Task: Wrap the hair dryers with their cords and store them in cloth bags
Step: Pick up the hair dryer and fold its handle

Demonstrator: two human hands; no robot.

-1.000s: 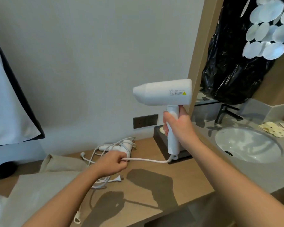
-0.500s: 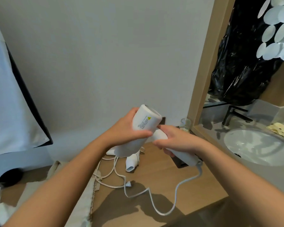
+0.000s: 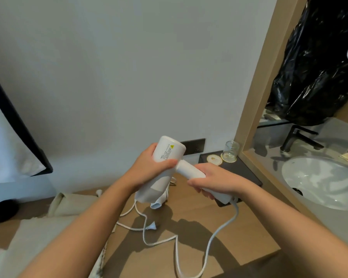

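Two cloth bags (image 3: 68,205) lay at the lower left of the frame on the wooden desk (image 3: 239,233), beige and flat. Just right of them, at centre, my left hand (image 3: 149,169) was closed around the barrel of the white hair dryer (image 3: 165,157), held in the air above the desk. My right hand (image 3: 215,181) gripped its handle, which slanted down toward the right. From the handle's end the cord (image 3: 215,233) dropped in a loose loop to the bottom edge of the frame. Beneath the held dryer a second dryer (image 3: 159,201) lay on the desk, mostly hidden, with its plug (image 3: 152,226) nearby. At the right sat a black tray (image 3: 245,173) with an upturned glass (image 3: 231,151), then the sink (image 3: 319,183).
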